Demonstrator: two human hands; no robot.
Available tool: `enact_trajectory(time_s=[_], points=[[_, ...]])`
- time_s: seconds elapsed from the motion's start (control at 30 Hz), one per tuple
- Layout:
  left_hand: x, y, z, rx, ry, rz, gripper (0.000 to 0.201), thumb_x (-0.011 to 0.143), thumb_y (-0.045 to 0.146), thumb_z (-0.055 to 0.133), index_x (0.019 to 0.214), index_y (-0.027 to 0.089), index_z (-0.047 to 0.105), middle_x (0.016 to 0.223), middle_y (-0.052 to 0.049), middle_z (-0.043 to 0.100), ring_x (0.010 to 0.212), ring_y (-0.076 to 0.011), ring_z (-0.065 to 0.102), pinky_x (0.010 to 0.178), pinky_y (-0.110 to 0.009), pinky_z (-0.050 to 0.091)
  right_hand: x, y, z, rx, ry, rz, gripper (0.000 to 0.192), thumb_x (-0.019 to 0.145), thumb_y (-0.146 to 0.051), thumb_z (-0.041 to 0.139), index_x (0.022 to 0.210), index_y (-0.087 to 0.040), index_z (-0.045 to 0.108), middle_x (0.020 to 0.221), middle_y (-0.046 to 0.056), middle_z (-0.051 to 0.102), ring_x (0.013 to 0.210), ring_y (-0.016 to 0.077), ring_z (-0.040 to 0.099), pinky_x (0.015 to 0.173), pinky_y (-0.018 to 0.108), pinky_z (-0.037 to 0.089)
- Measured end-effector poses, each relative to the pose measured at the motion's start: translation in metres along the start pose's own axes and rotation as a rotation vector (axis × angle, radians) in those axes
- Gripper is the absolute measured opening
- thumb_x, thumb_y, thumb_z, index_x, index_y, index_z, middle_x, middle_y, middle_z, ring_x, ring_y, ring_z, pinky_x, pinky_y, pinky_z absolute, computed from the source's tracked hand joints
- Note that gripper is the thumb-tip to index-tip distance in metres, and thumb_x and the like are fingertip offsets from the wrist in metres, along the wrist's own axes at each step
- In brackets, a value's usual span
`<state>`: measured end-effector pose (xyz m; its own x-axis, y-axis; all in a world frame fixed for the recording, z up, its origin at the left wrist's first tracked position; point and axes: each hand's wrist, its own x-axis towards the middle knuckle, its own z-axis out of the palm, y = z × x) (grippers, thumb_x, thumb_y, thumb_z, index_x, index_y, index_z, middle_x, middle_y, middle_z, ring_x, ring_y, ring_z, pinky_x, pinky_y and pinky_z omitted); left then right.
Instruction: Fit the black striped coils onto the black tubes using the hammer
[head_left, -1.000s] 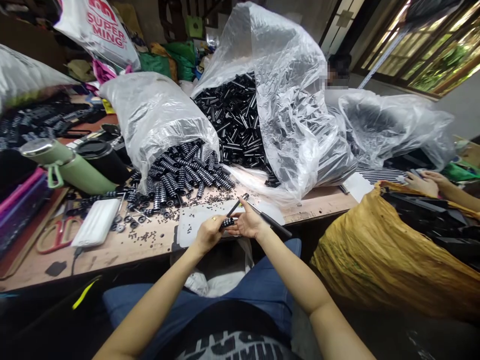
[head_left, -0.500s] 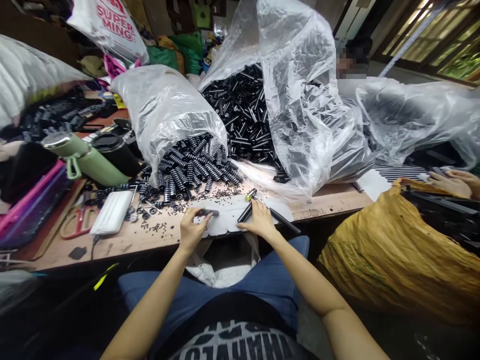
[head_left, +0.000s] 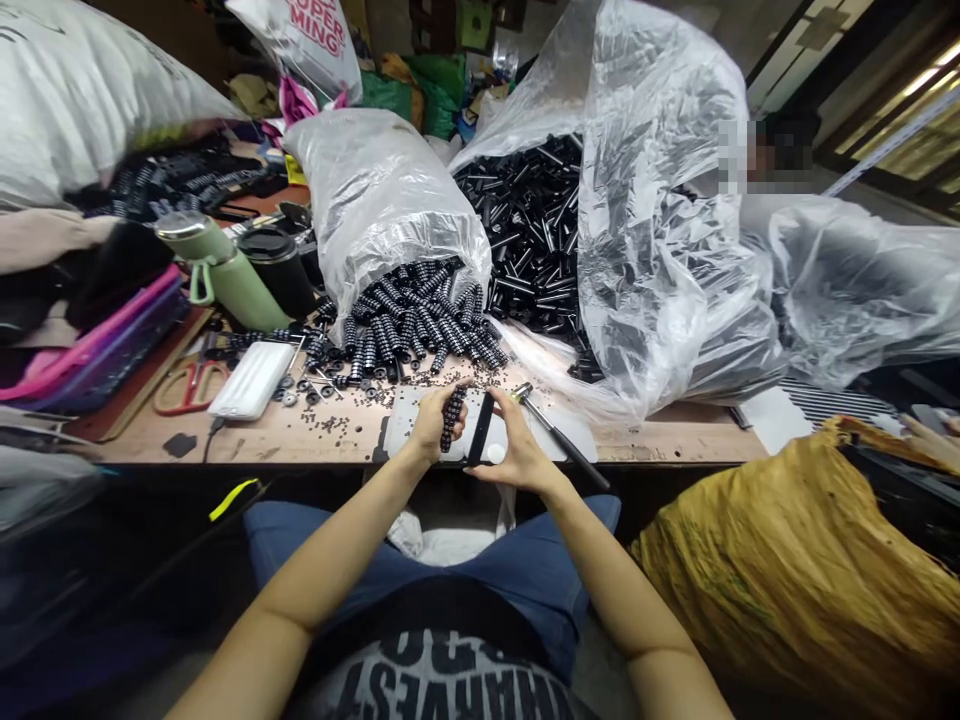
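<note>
A worker's left hand [head_left: 430,425] closed round a ridged black rod [head_left: 452,416], just beside the smooth black tube [head_left: 481,430] that the right hand [head_left: 523,455] spanned, thumb and finger spread to its ends, both lengths nearly parallel above the bench [head_left: 675,430].

Just below centre, roller [head_left: 451,418] left, tube [head_left: 481,428] beside it, hammer [head_left: 559,436] further right; over mid-left, flask [head_left: 241,283] behind scissors [head_left: 193,385]!
</note>
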<state>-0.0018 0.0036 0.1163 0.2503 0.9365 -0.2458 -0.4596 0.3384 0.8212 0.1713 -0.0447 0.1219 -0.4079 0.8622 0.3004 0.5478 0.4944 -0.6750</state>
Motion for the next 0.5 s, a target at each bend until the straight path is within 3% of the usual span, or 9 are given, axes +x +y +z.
enact_trajectory(time_s=[0.1,0.2,0.5], points=[[-0.006,0.0,0.009,-0.056,0.067,-0.011,0.046,0.073,0.045,0.063,0.105,0.012,0.064,0.056,0.004,0.055,0.038,-0.0077,0.048,0.038,-0.018,0.036,0.017,-0.009,0.001,0.075,0.003,-0.132,0.111,0.061,-0.035,0.08,0.148,-0.021,0.013,0.148,0.015,0.027,0.14,0.0314,0.025,0.114,0.049,0.031],[-0.01,0.0,0.017,-0.068,0.1,-0.009,0.039,0.07,0.043,0.065,0.093,0.011,0.064,0.057,0.002,0.057,0.041,-0.012,0.055,0.041,-0.023,0.045,0.025,-0.008,0.007,0.099,-0.019,-0.167,0.109,0.061,-0.028,0.079,0.148,-0.021,0.012,0.15,0.015,0.025,0.141,0.0293,0.026,0.115,0.046,0.029],[-0.012,0.006,0.025,0.046,0.112,-0.089,0.029,0.078,0.039,0.061,0.088,0.011,0.062,0.055,0.001,0.056,0.04,-0.0134,0.057,0.038,-0.022,0.046,0.018,-0.002,0.018,0.089,0.057,-0.052,0.107,0.056,-0.024,0.079,0.144,-0.018,0.02,0.142,0.015,0.034,0.134,0.0289,0.036,0.113,0.046,0.033]])
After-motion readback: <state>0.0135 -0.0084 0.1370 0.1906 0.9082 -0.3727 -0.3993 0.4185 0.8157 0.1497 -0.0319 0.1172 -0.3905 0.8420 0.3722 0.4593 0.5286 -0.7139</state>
